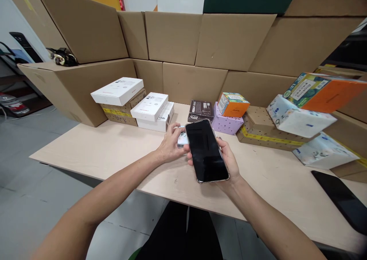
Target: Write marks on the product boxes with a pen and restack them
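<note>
My right hand (230, 160) is wrapped around a smartphone (207, 153) in a clear case. Its dark screen faces me, tilted, above the table. Close by on the left, the curled thumb and fingers of my left hand (169, 145) are around a small white and light-blue pack (182, 138), whose kind I cannot make out. The phone's upper left edge hides part of that pack. Behind the phone stand a dark brown box (201, 110) and a lilac dotted box (228, 123) with an orange box (234, 106) on top.
White boxes (117, 91) are stacked at the back left of the wooden table (94, 149). To the right are a brown carton (259, 132), tissue packs (301, 118) and an orange patterned box (327, 91). A second dark phone-like slab (341, 199) lies near the right edge. Cardboard walls (195, 84) enclose the back.
</note>
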Motion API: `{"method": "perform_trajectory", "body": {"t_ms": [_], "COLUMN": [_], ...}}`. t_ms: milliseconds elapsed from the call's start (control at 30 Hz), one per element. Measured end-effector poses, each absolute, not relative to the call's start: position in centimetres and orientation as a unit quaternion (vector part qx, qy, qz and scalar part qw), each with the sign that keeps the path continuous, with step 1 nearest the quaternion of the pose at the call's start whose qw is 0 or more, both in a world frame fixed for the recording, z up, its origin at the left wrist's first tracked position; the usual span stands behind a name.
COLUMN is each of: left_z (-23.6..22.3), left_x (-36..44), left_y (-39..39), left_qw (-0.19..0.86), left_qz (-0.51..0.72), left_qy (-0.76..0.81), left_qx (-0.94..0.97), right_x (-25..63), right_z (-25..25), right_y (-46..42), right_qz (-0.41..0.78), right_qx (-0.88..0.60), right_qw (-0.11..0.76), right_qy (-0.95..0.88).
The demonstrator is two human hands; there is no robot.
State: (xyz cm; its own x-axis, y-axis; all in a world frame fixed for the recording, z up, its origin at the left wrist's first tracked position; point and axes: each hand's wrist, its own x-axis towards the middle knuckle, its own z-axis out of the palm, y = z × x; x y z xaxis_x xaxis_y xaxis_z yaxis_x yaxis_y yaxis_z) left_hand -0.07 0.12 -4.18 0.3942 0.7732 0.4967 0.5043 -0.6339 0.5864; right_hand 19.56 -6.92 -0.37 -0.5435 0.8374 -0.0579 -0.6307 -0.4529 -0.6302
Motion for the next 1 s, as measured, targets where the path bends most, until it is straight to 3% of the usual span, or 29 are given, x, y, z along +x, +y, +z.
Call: {"method": "perform_trajectory", "body": {"t_ms": [433, 667, 767, 833, 933, 1000], "left_z": [-4.6, -3.8, -3.2, -2.8, -2.0, -1.6], "left_x": [-0.3, -1.1, -2.1, -2.6, -2.9, -2.9], "left_y": [0.5, 0.8, 0.9, 0.8, 0.3, 0.0], "left_qw": [0.174, 0.238, 0.268, 0.278, 0.281, 0.28], "left_qz": [0.383, 0.333, 0.288, 0.265, 0.253, 0.263], "left_qy": [0.388, 0.37, 0.334, 0.332, 0.358, 0.372], "left_qx": [0.82, 0.834, 0.857, 0.862, 0.854, 0.845], "right_x": [19.3, 21.0, 24.1, 27.0, 31.6, 34.1], "right_z": [-0.3, 1.8, 2.8, 2.6, 0.9, -1.0], "right_y": [-6.8, -7.0, -7.5, -8.0, -8.8, -9.3], "right_qz": [0.833, 0.774, 0.653, 0.525, 0.226, 0.116], "right_qx": [-0.215, -0.284, -0.38, -0.499, -0.698, -0.749], "right_qw": [0.444, 0.471, 0.523, 0.513, 0.367, 0.244], "right_qy": [-0.25, -0.313, -0.394, -0.461, -0.572, -0.605]}}
